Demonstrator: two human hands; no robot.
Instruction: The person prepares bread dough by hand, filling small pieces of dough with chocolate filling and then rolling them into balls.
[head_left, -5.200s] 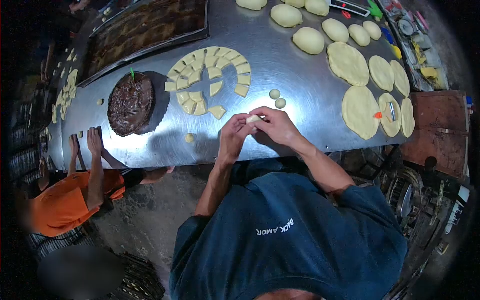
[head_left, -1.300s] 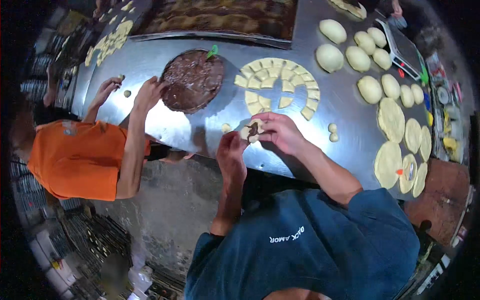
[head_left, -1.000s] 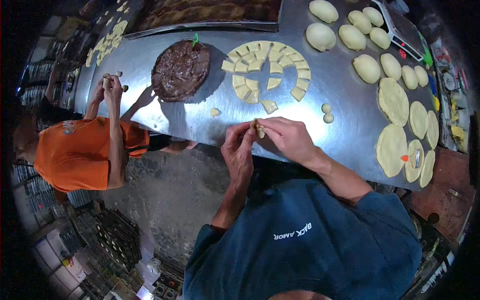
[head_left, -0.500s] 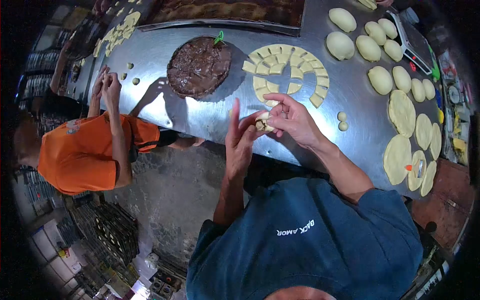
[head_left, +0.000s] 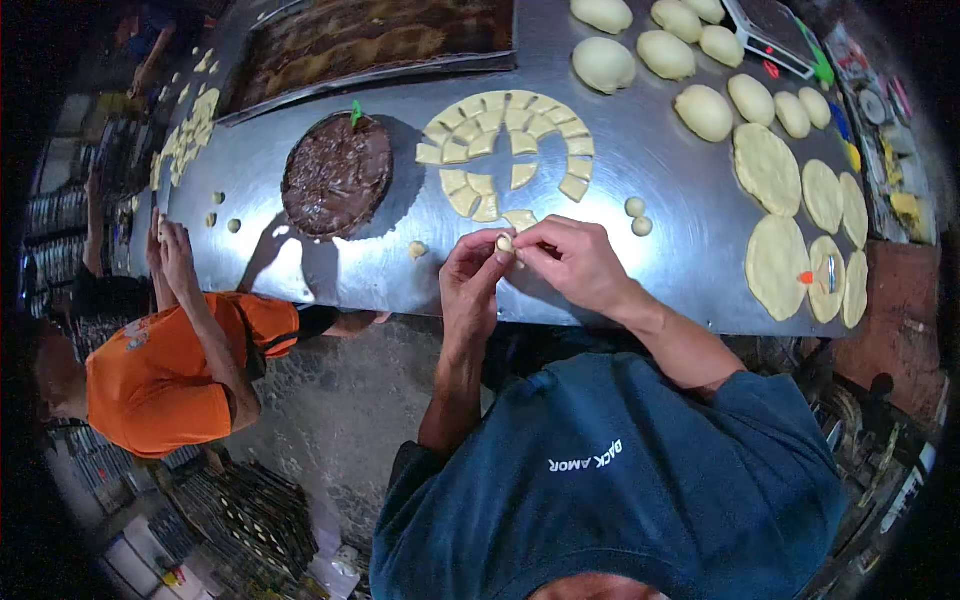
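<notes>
My left hand [head_left: 470,285] has its fingers curled around a small piece of dough [head_left: 505,243]. The fingertips of my right hand [head_left: 580,265] pinch that same piece from the right. Both hands are over the table's near edge. Just beyond them lie flat dough pieces [head_left: 550,118], cut and arranged in a broken ring. A round mass of glossy brown filling [head_left: 335,180], with a green-handled tool [head_left: 356,112] stuck in its far side, stands to the left. One small dough ball [head_left: 417,249] rests left of my hands. Two more small dough balls [head_left: 637,217] sit to the right.
Large dough balls [head_left: 665,53] and flattened dough rounds [head_left: 775,265] spread over the right side, near a scale [head_left: 770,38]. A dark baking tray [head_left: 375,50] lies at the back. A co-worker in an orange shirt [head_left: 165,375] stands at the left.
The dough piece was open with dark filling showing; now it is gathered up between my fingers. My hands have drawn closer together. A small dough ball now shows left of them. The view has shifted.
</notes>
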